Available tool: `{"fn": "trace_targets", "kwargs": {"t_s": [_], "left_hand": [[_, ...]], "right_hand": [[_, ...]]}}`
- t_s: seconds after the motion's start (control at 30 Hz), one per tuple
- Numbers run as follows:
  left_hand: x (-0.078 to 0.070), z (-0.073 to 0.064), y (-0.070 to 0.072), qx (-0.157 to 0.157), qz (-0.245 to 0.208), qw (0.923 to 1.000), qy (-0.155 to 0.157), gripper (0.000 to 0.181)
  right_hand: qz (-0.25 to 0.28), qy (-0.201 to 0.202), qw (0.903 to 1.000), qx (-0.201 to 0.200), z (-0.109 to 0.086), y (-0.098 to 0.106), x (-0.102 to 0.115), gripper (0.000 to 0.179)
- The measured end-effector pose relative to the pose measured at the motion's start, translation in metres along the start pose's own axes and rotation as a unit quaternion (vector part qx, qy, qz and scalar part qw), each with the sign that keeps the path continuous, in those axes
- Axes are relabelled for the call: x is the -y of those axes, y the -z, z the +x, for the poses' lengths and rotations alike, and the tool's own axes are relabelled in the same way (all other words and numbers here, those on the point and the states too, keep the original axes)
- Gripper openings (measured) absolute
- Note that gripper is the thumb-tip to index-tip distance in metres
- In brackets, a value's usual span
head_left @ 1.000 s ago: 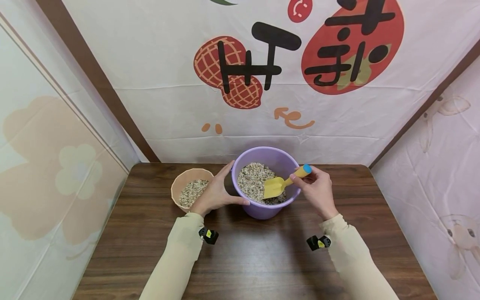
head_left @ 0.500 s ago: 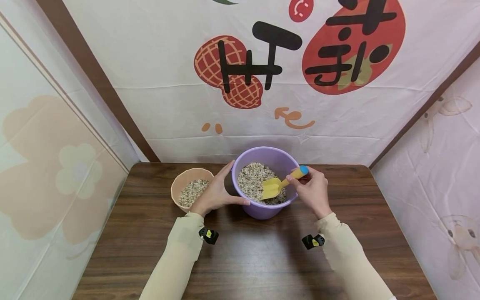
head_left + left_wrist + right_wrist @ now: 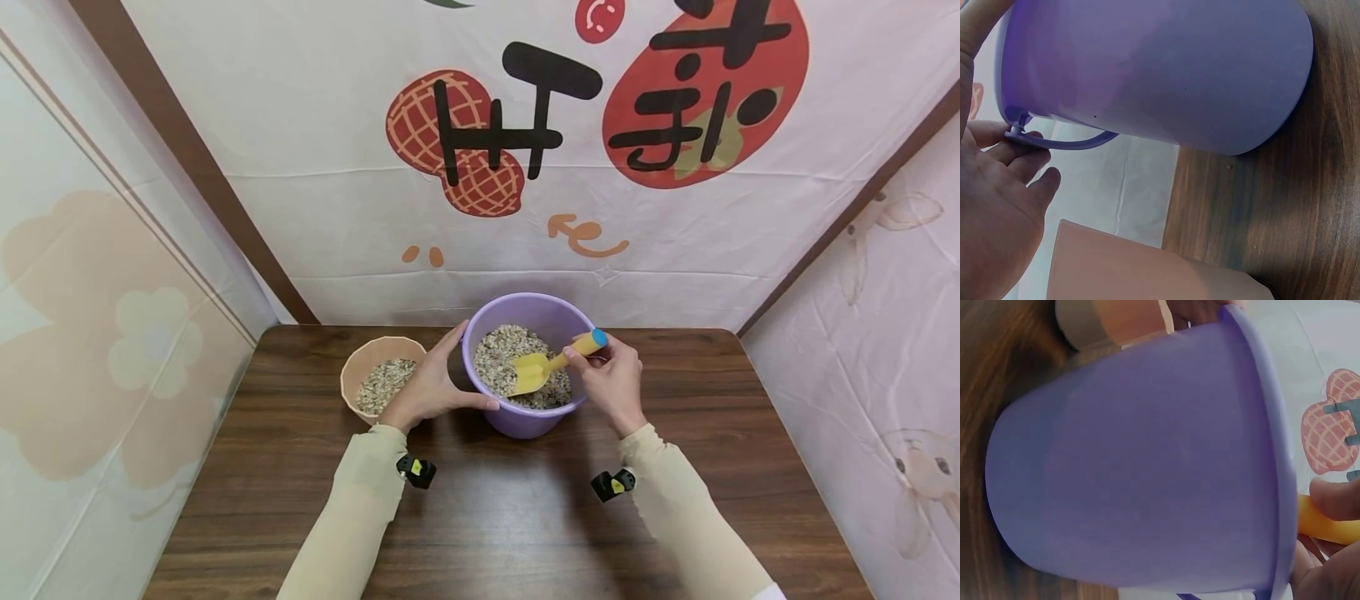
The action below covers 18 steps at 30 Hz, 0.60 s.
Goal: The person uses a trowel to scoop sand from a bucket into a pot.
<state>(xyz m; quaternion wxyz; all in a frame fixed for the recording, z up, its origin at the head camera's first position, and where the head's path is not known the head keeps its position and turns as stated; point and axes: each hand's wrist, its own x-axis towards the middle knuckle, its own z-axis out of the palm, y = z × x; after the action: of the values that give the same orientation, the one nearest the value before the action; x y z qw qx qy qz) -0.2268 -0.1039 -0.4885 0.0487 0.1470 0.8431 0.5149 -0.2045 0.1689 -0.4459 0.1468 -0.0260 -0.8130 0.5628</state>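
A purple bucket stands upright on the table with mixed grain inside. My left hand grips the bucket's left side near the rim, thumb in front and fingers behind. The left wrist view has those fingers at the bucket's handle. Over the bucket's right rim, my right hand holds a yellow toy shovel by its blue-tipped handle. The blade is down in the bucket at the grain. The bucket wall hides the blade from the right wrist view, where only the yellow handle shows.
Left of the bucket, a peach bowl with similar grain sits partly behind my left hand. The brown wooden table meets a printed cloth wall at the back. Cloth walls also flank both sides.
My right hand has moved left with the shovel, and the blade has slid left across the grain in the bucket. The left hand and the bucket stay in place.
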Motion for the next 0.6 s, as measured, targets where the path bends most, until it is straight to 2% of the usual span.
{"fn": "trace_targets", "kwargs": {"t_s": [0.13, 0.6], "left_hand": [[0.0, 0.0, 0.0, -0.004, -0.001, 1.0, -0.005, 0.14], [-0.002, 0.0, 0.0, 0.001, -0.01, 0.9999, 0.002, 0.141]], "right_hand": [[0.046, -0.008, 0.9989, -0.004, -0.001, -0.006, 0.0, 0.019], [0.139, -0.027, 0.9898, -0.014, -0.002, -0.02, 0.003, 0.023]]}}
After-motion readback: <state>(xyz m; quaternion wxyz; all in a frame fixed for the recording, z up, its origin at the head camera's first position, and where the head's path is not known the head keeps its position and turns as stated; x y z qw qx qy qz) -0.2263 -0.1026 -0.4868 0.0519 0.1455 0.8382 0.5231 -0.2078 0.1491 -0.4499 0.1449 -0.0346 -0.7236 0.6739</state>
